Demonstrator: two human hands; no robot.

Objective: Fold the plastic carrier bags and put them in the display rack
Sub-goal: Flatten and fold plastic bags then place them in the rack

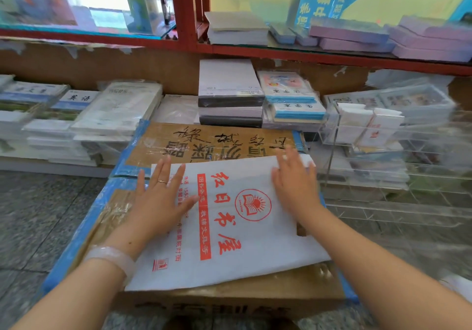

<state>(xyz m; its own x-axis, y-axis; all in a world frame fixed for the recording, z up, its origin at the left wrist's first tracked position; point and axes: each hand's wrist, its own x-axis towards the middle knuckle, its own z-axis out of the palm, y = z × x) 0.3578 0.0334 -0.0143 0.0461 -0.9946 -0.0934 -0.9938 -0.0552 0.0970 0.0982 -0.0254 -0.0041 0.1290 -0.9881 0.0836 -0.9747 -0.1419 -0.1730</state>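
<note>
- One white carrier bag (229, 227) with red print lies flat on a taped cardboard box (204, 140) at lower centre.
- Both hands press it, fingers straight — left hand (161, 196) on its left edge, right hand (296, 181) at its upper right.
- Clear acrylic display rack (383, 150) stands just right — folded white bags (367, 122) inside.

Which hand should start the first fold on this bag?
Probably the right hand: it lies flat near the carrier bag's far right edge, nearest the acrylic rack. The left hand can pin.

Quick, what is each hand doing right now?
Left hand: open, fingers straight, pressing flat on the white carrier bag.
Right hand: open, flat on the same bag.
</note>
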